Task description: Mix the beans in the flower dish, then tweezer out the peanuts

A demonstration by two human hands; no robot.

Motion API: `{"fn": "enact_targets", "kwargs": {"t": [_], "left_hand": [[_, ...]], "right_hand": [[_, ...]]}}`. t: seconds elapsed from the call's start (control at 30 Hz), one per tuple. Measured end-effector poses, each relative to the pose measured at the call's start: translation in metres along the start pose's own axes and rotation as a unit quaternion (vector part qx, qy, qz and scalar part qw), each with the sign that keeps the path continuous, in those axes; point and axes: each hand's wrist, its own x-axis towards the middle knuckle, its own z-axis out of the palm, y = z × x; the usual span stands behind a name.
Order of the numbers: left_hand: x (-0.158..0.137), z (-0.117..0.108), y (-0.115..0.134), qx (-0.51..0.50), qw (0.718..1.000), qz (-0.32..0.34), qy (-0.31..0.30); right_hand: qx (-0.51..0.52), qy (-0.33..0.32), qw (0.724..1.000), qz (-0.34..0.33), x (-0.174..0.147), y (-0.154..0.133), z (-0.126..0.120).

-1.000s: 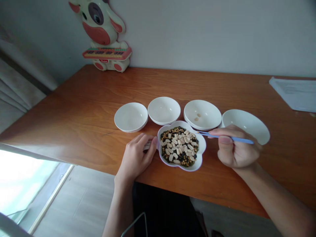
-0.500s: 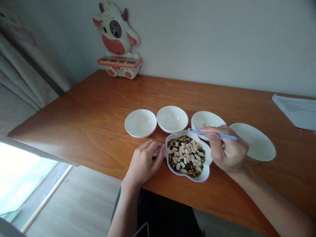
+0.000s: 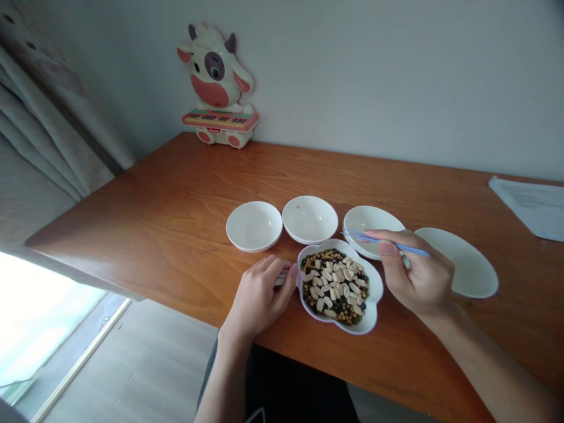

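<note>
A white, flower-shaped bowl with a lilac rim (image 3: pixel 374 288) holds peeled peanut halves (image 3: pixel 337 282) over small dark and yellow beans or seeds. At its left edge rests my left hand (image 3: pixel 262 294), fingers bent and thumb at the rim. Something small and whitish (image 3: pixel 281 277), mostly hidden, shows between thumb and fingers. My right hand (image 3: pixel 418 273) pinches a slim light-blue stick-like tool (image 3: pixel 392 244). The tool's thin tip points left, over the near edge of a round white bowl (image 3: pixel 372 216). A pale bit (image 3: pixel 404 258) peeks out under the right fingers.
Left of that bowl stand two more round white bowls (image 3: pixel 254 226) (image 3: pixel 309 218); a tiny brownish speck lies in the nearer one. A larger white dish (image 3: pixel 467 264) is partly behind my right hand. A cow toy keyboard (image 3: pixel 220 120) and papers (image 3: pixel 533 205) sit on the table (image 3: pixel 154 217).
The view has tilted slightly, so everything sits a little lower. A tiny speck now shows in the middle round bowl. Both hands keep nearly the same pose, the right still pinching the tool.
</note>
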Motion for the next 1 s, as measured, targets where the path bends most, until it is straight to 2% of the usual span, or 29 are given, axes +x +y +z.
{"fn": "enact_targets", "kwargs": {"t": [0.17,0.37,0.57,1.0], "left_hand": [[-0.001,0.000,-0.001,0.003,1.000,-0.006,-0.003],[-0.001,0.000,0.000,0.008,1.000,-0.011,-0.005],[-0.002,0.001,0.000,0.013,1.000,-0.015,0.011],[0.000,0.000,0.001,0.017,1.000,-0.007,0.010]], "right_hand": [[0.006,0.016,0.998,-0.054,-0.014,0.016,-0.020],[0.005,-0.024,0.993,-0.112,-0.023,0.018,-0.032],[0.038,-0.075,0.990,-0.114,-0.026,0.013,-0.030],[0.011,-0.084,0.991,-0.105,-0.025,0.011,-0.027]]}}
